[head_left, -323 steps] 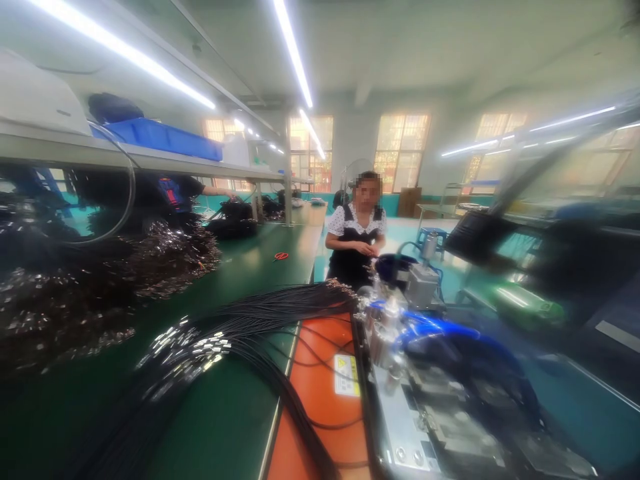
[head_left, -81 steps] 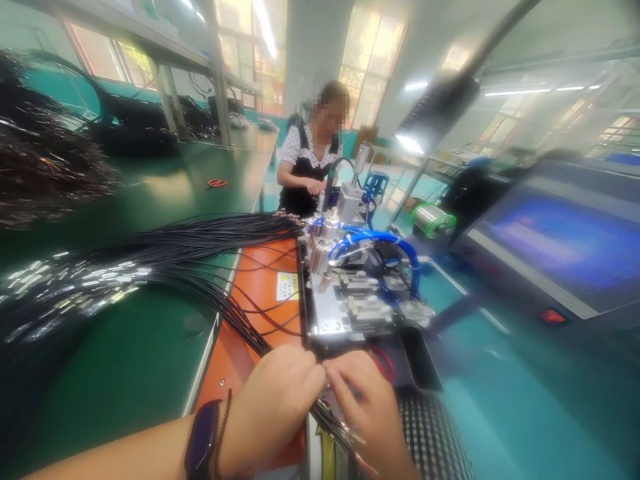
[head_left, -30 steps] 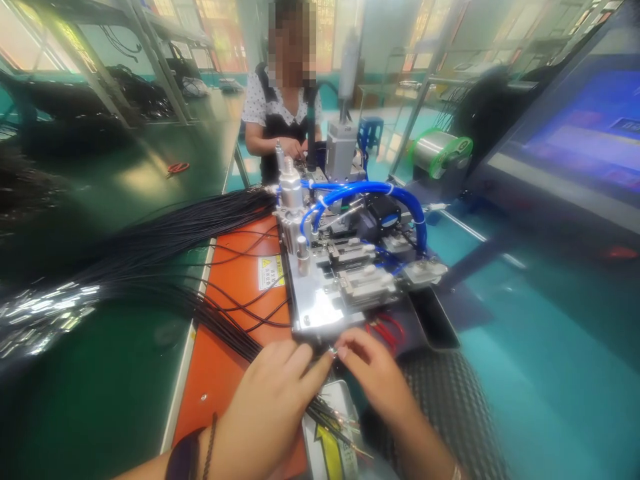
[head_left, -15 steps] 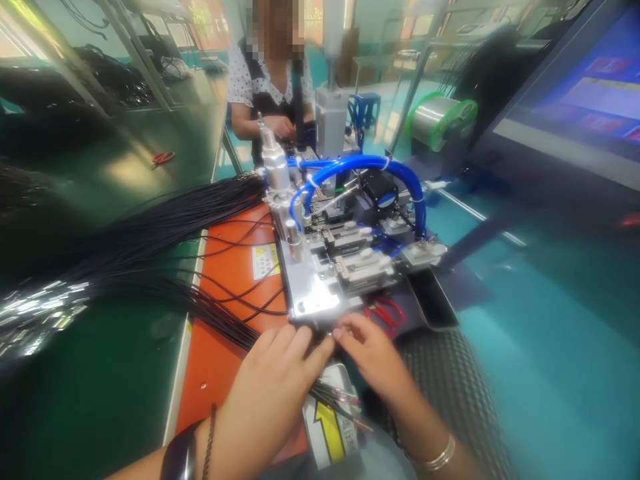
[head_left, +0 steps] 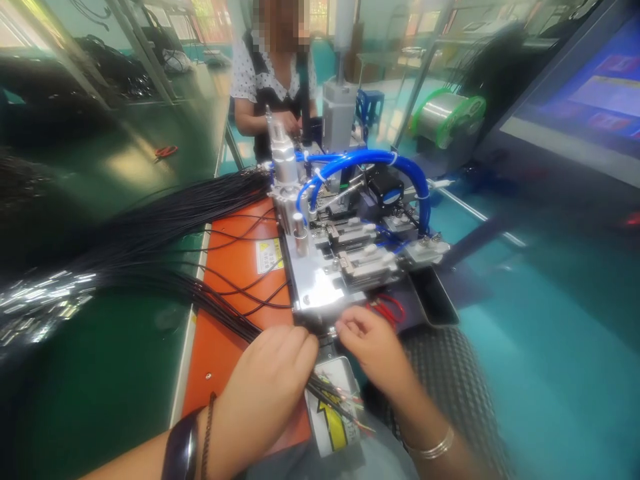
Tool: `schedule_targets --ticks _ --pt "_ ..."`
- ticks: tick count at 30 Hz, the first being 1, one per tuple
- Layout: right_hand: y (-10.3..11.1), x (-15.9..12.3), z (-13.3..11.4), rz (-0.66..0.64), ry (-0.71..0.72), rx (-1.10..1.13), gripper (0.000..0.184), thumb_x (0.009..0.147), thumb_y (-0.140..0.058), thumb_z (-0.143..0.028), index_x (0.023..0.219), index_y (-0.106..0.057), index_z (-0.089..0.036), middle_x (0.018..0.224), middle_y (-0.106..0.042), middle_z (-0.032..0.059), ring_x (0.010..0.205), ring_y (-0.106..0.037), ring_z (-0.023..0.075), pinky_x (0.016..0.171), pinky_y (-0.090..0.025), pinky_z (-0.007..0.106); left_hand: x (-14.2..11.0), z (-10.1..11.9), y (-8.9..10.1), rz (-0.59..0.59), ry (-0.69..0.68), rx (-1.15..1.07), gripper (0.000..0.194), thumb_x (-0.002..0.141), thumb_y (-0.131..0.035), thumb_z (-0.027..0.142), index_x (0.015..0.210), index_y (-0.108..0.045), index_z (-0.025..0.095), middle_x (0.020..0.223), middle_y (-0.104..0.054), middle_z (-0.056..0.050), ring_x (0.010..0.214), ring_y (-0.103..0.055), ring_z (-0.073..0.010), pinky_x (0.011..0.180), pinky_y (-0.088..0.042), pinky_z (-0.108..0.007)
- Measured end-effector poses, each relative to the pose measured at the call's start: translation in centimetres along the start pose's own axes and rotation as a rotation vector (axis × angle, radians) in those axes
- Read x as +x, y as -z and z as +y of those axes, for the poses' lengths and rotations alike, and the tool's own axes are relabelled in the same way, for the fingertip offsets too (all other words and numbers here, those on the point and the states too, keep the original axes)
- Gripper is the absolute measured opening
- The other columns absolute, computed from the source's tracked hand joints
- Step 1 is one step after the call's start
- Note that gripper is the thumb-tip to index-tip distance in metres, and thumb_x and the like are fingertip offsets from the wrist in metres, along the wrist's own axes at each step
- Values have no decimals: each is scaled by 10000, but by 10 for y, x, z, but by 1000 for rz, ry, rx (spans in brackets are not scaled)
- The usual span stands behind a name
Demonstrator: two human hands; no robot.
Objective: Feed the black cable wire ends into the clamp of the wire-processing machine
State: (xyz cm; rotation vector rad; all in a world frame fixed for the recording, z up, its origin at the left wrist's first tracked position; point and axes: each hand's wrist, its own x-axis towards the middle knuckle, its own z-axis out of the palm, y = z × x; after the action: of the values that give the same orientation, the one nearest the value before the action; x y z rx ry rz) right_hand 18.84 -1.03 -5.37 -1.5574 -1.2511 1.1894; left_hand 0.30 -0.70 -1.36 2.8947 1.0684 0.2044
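Observation:
My left hand [head_left: 273, 380] rests curled on a bundle of thin black wires [head_left: 165, 233] at the near edge of the orange plate [head_left: 235, 320], its fingers closed over the wire ends. My right hand [head_left: 373, 347] pinches a single wire end just in front of the metal fixture [head_left: 340, 267] with blue air hoses [head_left: 365, 163]. Stripped wire tips [head_left: 345, 403] stick out below my left hand over a yellow arrow label. What sits between my fingertips is too small to make out clearly.
A person in a dotted top [head_left: 275, 73] works at the far end of the machine. A screen [head_left: 585, 100] stands at the right, a solder spool [head_left: 445, 117] behind the fixture, red scissors [head_left: 165, 152] on the green bench [head_left: 100, 373], and a black tray [head_left: 433, 303] beside the fixture.
The view has dropped from the room to the fixture and my hands came in. Over the last second my hands shifted slightly toward the fixture's front edge, still pinching wire ends.

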Motion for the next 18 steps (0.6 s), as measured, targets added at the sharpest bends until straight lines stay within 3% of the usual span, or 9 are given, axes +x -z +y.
schedule_targets --ticks 2,6,8,11,14,16,18 --pt "-2 1 1 -8 -32 -12 173 781 -537 -231 622 -491 -181 560 -349 -65 543 -350 102 508 -298 221 -3 2 2 8 5 50 351 725 -479 -11 1038 -599 92 923 -590 -100 812 -531 -234 705 -496 -393" --pt "-1 -1 6 5 -55 -2 133 796 -547 -263 696 -548 -176 610 -435 -44 573 -430 120 534 -353 233 -10 11 6 72 -18 190 473 641 -491 22 1104 -588 25 1098 -594 -164 983 -534 -304 835 -488 -450" --pt "5 -5 7 70 11 -22 82 803 -573 -256 821 -598 -180 667 -480 -31 608 -478 131 568 -394 243 -13 15 7 37 7 224 540 605 -503 57 1137 -571 -4 1011 -621 -162 907 -557 -306 791 -503 -455" --pt "16 -16 3 43 286 -156 163 830 -581 -188 986 -616 -218 770 -548 -5 701 -523 144 647 -433 261 -12 17 8 -9 34 218 607 559 -525 95 1157 -558 -9 853 -629 -127 741 -565 -269 660 -516 -415" --pt "21 -28 -8 -230 678 -376 278 862 -558 -121 1094 -603 -267 918 -614 20 826 -521 164 739 -432 298 -9 15 9 -17 43 183 623 536 -551 96 1153 -554 8 828 -625 -104 710 -563 -252 634 -512 -390" --pt "18 -34 -14 -321 809 -499 293 885 -541 -123 1135 -586 -269 945 -633 23 831 -505 171 741 -421 320 -7 13 11 -42 66 141 620 530 -579 90 1144 -552 8 811 -621 -88 702 -563 -243 632 -511 -380" --pt "11 -37 -15 -281 841 -540 248 898 -535 -139 1117 -587 -242 913 -646 26 804 -494 174 722 -413 332 -6 10 12 -72 95 83 620 535 -602 91 1147 -547 15 806 -619 -77 701 -562 -240 633 -510 -380"
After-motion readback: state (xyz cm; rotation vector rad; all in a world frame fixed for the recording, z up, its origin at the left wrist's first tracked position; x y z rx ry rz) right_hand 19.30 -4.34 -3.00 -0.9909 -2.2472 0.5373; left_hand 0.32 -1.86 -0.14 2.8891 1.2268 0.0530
